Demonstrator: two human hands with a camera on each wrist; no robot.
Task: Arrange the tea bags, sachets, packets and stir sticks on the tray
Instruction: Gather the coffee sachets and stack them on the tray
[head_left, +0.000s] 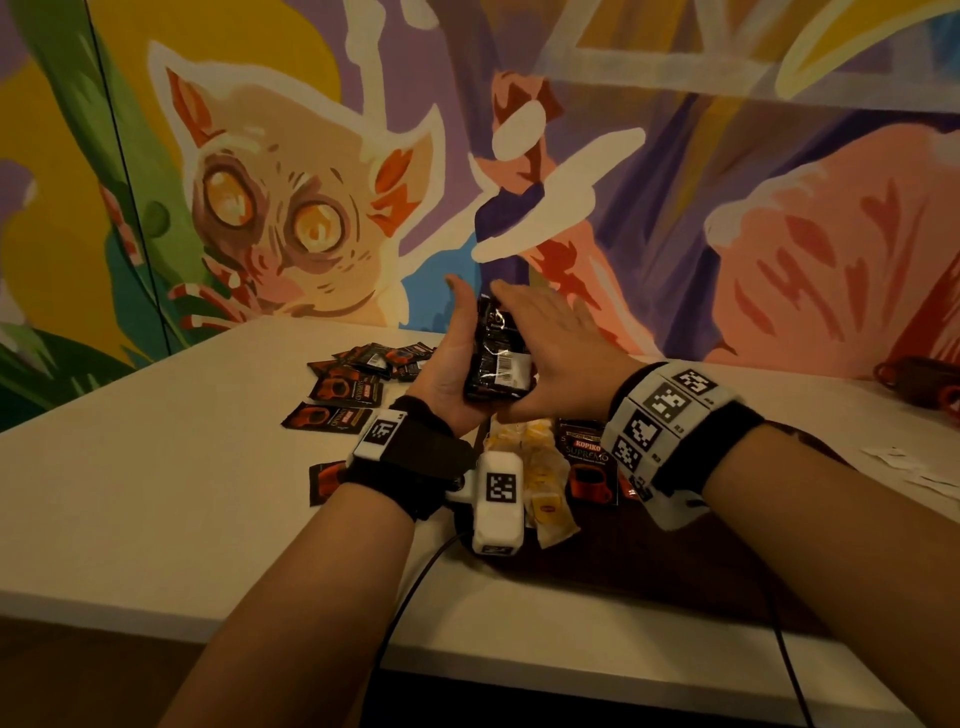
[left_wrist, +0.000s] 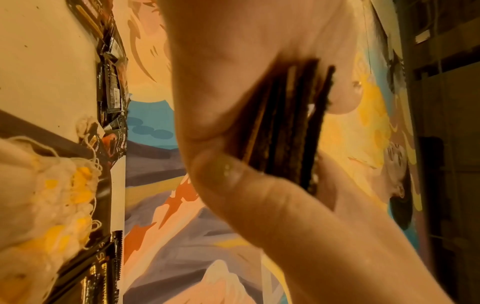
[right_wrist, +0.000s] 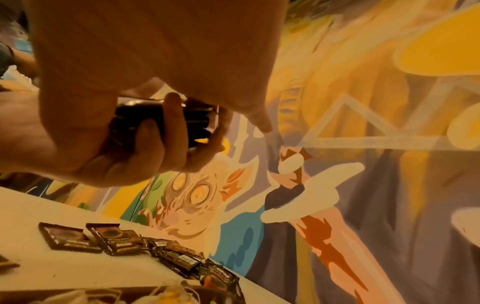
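My left hand (head_left: 457, 343) is palm up above the table and grips a stack of black coffee sachets (head_left: 498, 358); its fingers (right_wrist: 166, 133) curl round the stack (right_wrist: 197, 121). The right hand (head_left: 540, 338) lies flat against the stack's right side with straight fingers, thumb at its near end. The stack's edges (left_wrist: 280, 127) show in the left wrist view. Below my wrists a dark brown tray (head_left: 597, 561) carries yellow-tagged tea bags (head_left: 545, 467) and a Kopiko sachet (head_left: 587, 467). Several loose sachets (head_left: 353, 384) lie on the white table (head_left: 182, 467) to the left.
A painted wall (head_left: 675, 208) stands close behind the table. A reddish cup (head_left: 924, 384) sits at the far right, with white paper pieces (head_left: 914, 467) nearer. Black cables (head_left: 415, 582) hang over the table's front edge.
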